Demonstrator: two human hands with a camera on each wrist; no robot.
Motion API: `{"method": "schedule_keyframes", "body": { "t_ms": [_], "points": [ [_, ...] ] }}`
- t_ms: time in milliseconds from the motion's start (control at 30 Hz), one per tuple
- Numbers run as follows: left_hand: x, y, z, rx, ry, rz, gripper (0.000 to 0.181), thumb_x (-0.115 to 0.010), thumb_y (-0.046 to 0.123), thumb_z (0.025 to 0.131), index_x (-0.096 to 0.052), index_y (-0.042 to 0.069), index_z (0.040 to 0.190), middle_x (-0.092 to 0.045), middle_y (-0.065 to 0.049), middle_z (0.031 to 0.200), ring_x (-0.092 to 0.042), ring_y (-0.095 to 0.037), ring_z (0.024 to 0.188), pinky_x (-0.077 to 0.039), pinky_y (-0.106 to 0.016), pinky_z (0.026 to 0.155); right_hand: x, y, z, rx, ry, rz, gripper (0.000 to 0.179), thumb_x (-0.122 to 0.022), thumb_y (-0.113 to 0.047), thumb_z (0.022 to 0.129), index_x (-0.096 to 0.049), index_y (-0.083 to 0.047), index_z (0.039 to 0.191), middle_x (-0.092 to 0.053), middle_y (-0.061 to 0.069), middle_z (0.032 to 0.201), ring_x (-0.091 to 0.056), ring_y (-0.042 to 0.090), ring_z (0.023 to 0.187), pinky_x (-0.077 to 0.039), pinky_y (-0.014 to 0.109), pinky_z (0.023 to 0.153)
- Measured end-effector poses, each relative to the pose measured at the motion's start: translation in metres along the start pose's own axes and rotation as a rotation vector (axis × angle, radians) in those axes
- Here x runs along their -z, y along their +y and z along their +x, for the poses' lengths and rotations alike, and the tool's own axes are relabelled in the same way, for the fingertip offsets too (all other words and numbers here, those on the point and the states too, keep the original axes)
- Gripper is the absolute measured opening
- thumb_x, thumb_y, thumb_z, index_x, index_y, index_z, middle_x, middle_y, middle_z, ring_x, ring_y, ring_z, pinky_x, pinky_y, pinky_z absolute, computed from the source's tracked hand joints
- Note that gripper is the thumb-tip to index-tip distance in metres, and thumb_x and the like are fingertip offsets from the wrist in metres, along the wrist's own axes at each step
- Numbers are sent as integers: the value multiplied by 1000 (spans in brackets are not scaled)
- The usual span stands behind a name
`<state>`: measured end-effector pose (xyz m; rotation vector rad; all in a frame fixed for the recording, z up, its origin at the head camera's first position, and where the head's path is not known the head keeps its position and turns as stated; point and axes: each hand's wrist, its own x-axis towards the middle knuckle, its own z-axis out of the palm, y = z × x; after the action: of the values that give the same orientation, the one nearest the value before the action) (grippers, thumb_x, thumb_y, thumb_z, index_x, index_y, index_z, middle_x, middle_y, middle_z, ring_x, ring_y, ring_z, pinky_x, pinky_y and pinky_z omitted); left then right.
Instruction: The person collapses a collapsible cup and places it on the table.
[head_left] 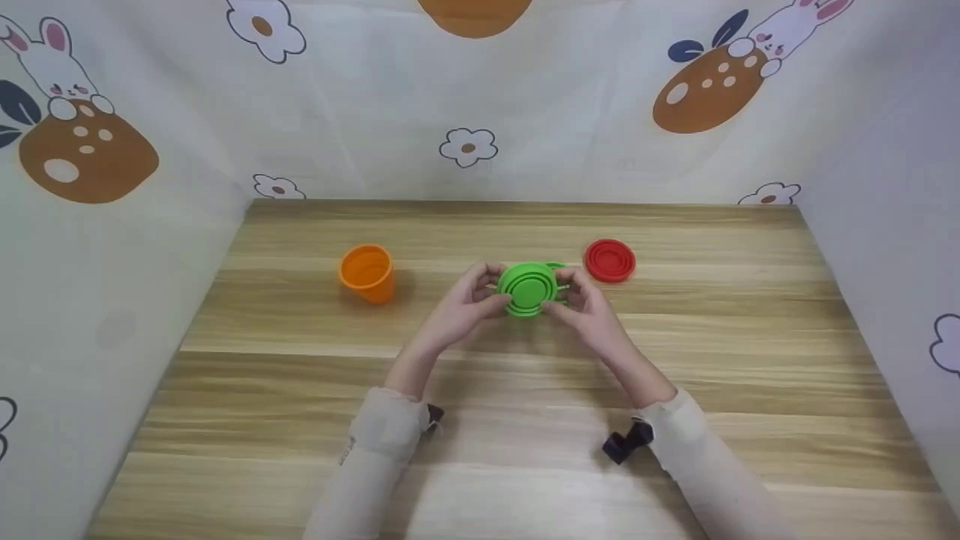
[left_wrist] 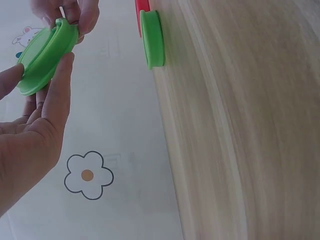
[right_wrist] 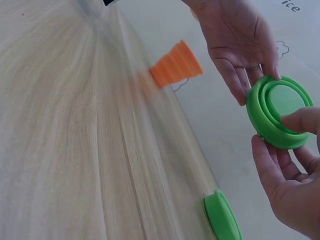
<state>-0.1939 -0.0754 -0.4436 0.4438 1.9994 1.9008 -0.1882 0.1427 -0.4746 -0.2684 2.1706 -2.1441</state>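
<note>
Above the table, both hands hold a green collapsible cup (head_left: 528, 290), folded flat into concentric rings. My left hand (head_left: 466, 306) pinches its left edge between thumb and fingers. From the other side my right hand (head_left: 589, 307) grips the cup, thumb on the ringed face, as the right wrist view also shows. Another green round piece (left_wrist: 153, 39) lies on the table behind the hands, mostly hidden in the head view; whether it is a lid or a second folded cup I cannot tell.
An orange collapsible cup (head_left: 367, 273) stands expanded on the wooden table (head_left: 517, 450), left of the hands. A flat red ringed disc (head_left: 610, 261) lies to the right, farther back. Patterned cloth (head_left: 375, 112) walls in the table's back and sides.
</note>
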Motion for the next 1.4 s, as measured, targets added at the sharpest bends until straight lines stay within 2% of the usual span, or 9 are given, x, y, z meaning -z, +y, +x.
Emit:
{"method": "schedule_keyframes", "body": {
  "t_ms": [100, 233, 433, 600, 833, 1000, 1167, 1400],
  "points": [
    [0, 0, 0, 8, 15, -6, 37, -55, 1, 96, -44, -5, 131, -55, -25, 131, -62, -29, 116, -57, -39, 99, 3, 0, -1, -56, -6, 45, 33, -62, 6, 90, -51, 3, 121, -59, 1, 110, -65, 12, 97, -59, 33, 91],
    [0, -1, 1, 9, 34, -7, 38, -55, 0, 96, -44, -5, 132, -54, -26, 131, -61, -31, 118, -56, -38, 99, 4, -3, -1, -152, -19, 107, 25, -56, -4, 97, -49, 0, 120, -58, 2, 106, -67, 13, 95, -58, 48, 95],
    [-1, -2, 2, -11, 48, 36, 37, -57, 0, 94, -46, -6, 128, -56, -26, 129, -62, -32, 116, -57, -37, 98, 4, -5, -1, -237, -50, 138, 23, -45, -20, 104, -49, -3, 119, -65, 0, 101, -71, 16, 91, -58, 46, 94],
    [0, -2, 3, -50, 52, 94, 33, -58, -1, 92, -50, -7, 123, -58, -25, 126, -61, -31, 115, -55, -36, 100, 4, -5, -1, -250, -75, 165, 32, -40, -26, 106, -51, -3, 126, -71, -2, 97, -72, 18, 93, -58, 46, 96],
    [3, -6, 3, -104, 56, 142, 29, -59, -1, 92, -53, -7, 120, -57, -23, 126, -53, -35, 128, -44, -45, 113, 4, -4, -1, -252, -92, 180, 21, -43, -25, 105, -51, -9, 116, -69, 1, 100, -72, 24, 97, -59, 46, 94],
    [3, -8, 2, -114, 99, 169, 28, -60, 1, 92, -54, -5, 119, -50, -22, 129, -50, -39, 130, -41, -52, 113, 3, -3, 0, -255, -82, 178, 26, -46, -22, 104, -49, -4, 122, -68, 5, 104, -71, 25, 99, -60, 43, 91],
    [3, -8, 1, -108, 132, 158, 27, -60, -2, 91, -55, -5, 118, -40, -20, 122, -50, -35, 123, -41, -52, 115, 0, -3, 0, -221, -53, 183, 29, -48, -14, 102, -49, 3, 126, -63, 3, 109, -69, 25, 104, -57, 47, 98],
    [5, -11, 0, -106, 154, 162, 26, -59, -1, 93, -56, -4, 119, -46, -20, 124, -50, -33, 122, -39, -55, 116, -1, -2, 1, -165, -23, 157, 35, -54, -6, 98, -49, 10, 130, -64, -1, 106, -67, 14, 102, -54, 49, 100]
  ]
}}
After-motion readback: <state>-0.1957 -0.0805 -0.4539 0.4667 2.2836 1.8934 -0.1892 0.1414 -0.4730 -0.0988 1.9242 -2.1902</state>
